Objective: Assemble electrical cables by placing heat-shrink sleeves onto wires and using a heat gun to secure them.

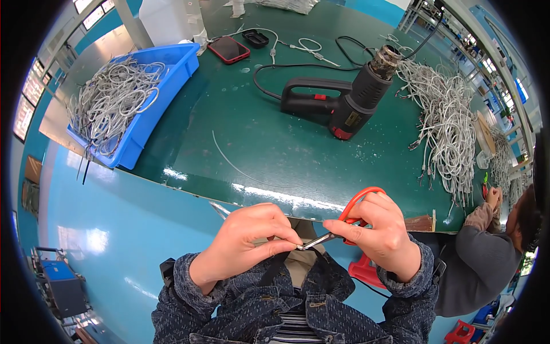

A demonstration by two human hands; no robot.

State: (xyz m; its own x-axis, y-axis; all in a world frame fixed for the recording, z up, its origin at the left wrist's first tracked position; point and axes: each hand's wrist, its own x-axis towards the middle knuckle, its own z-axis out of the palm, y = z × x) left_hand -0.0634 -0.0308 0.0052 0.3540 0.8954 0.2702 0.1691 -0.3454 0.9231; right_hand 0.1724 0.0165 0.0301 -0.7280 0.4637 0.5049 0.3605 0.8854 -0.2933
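Orange-handled scissors (349, 221) sit in the right hand's (381, 232) closed grip, blades just beside the left hand (249, 241), whose grip pinches something hidden.

Scissors (352, 213) had red-orange handles. Desk (275, 137) was dark green; bin (172, 74) blue, its cables (109, 100) grey. Heat gun (344, 100) black (red trim). Sleeves (189, 286) were speckled dark denim.

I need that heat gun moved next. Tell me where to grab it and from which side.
Grip the heat gun by its black loop handle, which lies flat and points left, away from the metal nozzle at upper right. Come from the left or from above; the table is bare there. Mind the cord trailing off the handle end.
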